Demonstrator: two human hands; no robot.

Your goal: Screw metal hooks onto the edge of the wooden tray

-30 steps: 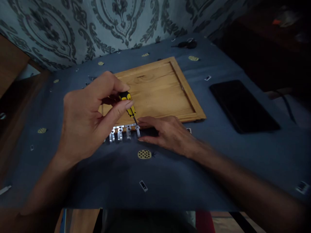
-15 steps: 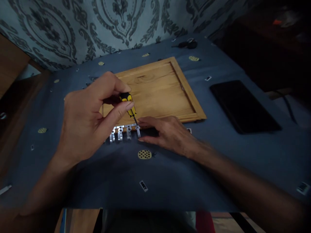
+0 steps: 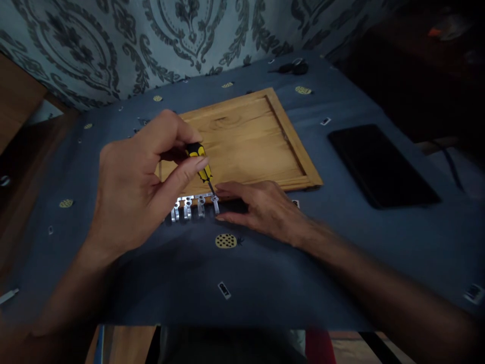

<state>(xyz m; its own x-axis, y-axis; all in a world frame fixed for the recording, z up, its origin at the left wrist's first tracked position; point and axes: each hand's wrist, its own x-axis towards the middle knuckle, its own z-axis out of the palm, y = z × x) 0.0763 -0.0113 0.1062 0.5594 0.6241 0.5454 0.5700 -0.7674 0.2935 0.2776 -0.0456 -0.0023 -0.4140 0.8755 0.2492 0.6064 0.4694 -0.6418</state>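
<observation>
A small yellow and black screwdriver is pinched between the thumb and fingers of my left hand. It leans a little, its tip down at the rightmost hook of a silver metal hook rail. The rail lies along the near edge of a framed wooden board. My right hand rests at the rail's right end, thumb and forefinger on either side of the last hook. Part of the rail's left end is hidden behind my left hand.
A black flat device lies right of the board. Behind the board is a dark object with a ring-shaped end. A patterned curtain hangs along the back; a white item sits at the left edge.
</observation>
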